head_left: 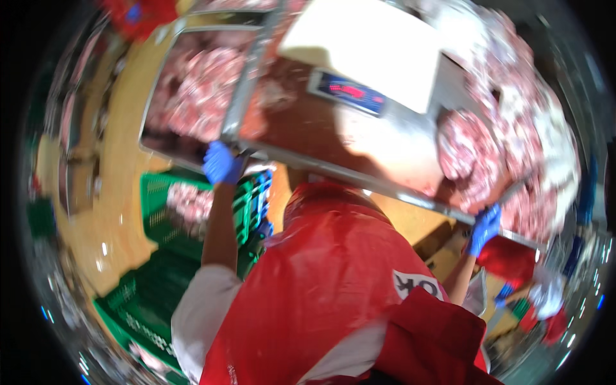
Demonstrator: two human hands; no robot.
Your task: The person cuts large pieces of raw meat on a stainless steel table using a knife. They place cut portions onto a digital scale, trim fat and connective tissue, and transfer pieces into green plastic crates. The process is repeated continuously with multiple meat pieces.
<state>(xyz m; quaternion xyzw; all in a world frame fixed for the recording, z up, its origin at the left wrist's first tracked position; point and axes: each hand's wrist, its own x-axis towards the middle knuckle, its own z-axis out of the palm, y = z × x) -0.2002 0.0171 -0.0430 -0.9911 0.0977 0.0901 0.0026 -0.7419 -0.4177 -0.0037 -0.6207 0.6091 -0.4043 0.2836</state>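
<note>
My right hand (484, 230), in a blue glove, is closed round a knife (517, 187) at the right end of the steel table's front edge. The blade tilts up toward a pile of raw meat (536, 151). Left of the blade, a marbled cut of meat (468, 154) lies on the steel table (366, 151). My left hand (221, 163), gloved in blue too, is at the table's front left corner, beside a metal tray (149, 115) of meat pieces (205, 90). Motion blurs its fingers, and whether it grips anything cannot be made out.
A white board (369, 45) and a blue panel with a red lit display (347, 92) are on the table. Green crates (151, 295) stand on the yellowish floor at the left, one holding meat (190, 204). Another person's red clothing (144, 16) shows at the upper left.
</note>
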